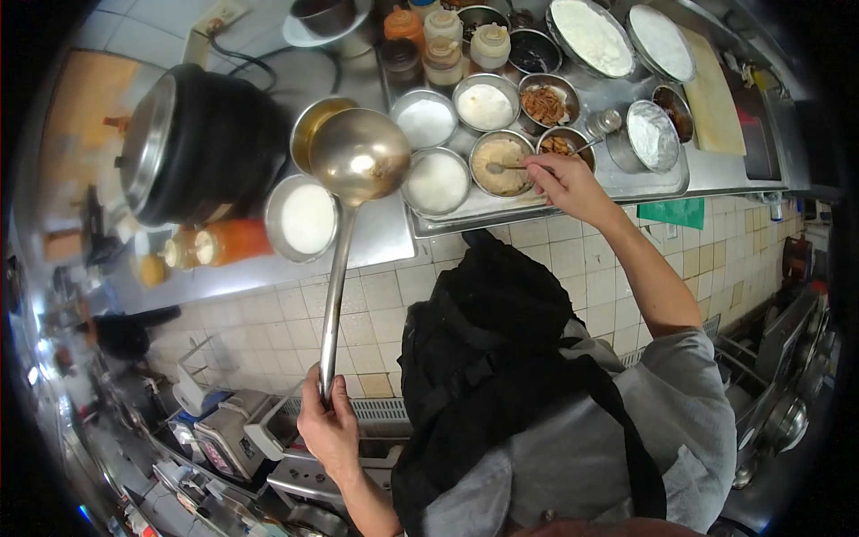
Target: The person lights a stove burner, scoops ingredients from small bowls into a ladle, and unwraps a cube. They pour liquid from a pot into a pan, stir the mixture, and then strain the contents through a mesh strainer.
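My left hand [329, 426] is wrapped round the handle end of a long metal ladle [358, 159]. The ladle's bowl hangs over the counter, partly in front of a metal bowl of yellowish liquid [309, 134]. In my right hand [565, 185] is a small spoon [510, 166], pinched by its handle. Its tip is at a bowl of tan powder [503, 183]. Whether the spoon holds any powder is too small to tell. Beside it are a bowl of brown pieces [565, 143], partly hidden by my hand, and a bowl of white granules [437, 181].
A large black lidded pot [210, 148] stands at the left. Orange bottles [234, 243] lie near a bowl of white granules [306, 220]. Squeeze bottles [443, 58] crowd the back. Large bowls of white powder [591, 36] and a cutting board [716, 98] are at the right.
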`<state>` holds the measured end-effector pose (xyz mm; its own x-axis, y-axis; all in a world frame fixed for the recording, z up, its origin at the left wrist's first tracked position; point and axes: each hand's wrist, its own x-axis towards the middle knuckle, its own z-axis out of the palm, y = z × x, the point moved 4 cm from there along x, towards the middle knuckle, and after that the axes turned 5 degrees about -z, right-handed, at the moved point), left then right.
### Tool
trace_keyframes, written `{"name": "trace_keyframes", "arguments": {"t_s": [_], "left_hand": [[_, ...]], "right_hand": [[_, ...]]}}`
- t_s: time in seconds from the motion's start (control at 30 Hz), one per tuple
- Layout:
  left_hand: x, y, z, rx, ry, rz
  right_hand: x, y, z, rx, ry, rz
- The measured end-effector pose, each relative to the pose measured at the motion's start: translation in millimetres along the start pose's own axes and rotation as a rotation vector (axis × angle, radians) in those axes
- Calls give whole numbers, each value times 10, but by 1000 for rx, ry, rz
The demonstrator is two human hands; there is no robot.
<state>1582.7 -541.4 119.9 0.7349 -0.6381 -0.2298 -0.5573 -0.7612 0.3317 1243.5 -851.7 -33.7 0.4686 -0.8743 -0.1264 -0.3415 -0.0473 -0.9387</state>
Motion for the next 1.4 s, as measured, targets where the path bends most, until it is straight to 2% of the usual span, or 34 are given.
{"name": "trace_keyframes", "arguments": {"t_s": [0.07, 0.2, 0.3, 0.37, 0.67, 0.8, 0.9, 0.97, 1.2, 1.3, 1.37, 1.4], "left_hand": [[12, -8, 0, -1, 6, 14], [29, 81, -38, 27, 15, 36], [48, 91, -49, 60, 13, 45], [57, 108, -60, 65, 16, 62], [82, 194, -145, 176, 6, 56], [94, 201, -163, 177, 30, 127], [92, 187, -157, 173, 30, 140], [91, 173, -150, 173, 35, 152], [67, 180, -170, 178, 22, 142], [62, 174, -177, 173, 39, 170], [55, 184, -191, 172, 56, 187], [51, 194, -200, 177, 52, 182]], "right_hand": [[-28, -42, -46, -169, 69, -232], [22, 129, 20, -227, 114, -280], [72, 150, 114, -138, 96, -212], [39, 156, 149, 121, 53, 66], [-58, 398, -81, 432, 219, 140], [-98, 452, -145, 447, 276, 125], [-118, 388, -124, 333, 210, 39], [-168, 158, -28, -44, 49, -139], [-48, 209, 3, -20, 124, -71], [-11, 235, 123, -58, 64, -151], [8, 370, 123, 200, 106, 75], [11, 381, 102, 201, 105, 74]]}}
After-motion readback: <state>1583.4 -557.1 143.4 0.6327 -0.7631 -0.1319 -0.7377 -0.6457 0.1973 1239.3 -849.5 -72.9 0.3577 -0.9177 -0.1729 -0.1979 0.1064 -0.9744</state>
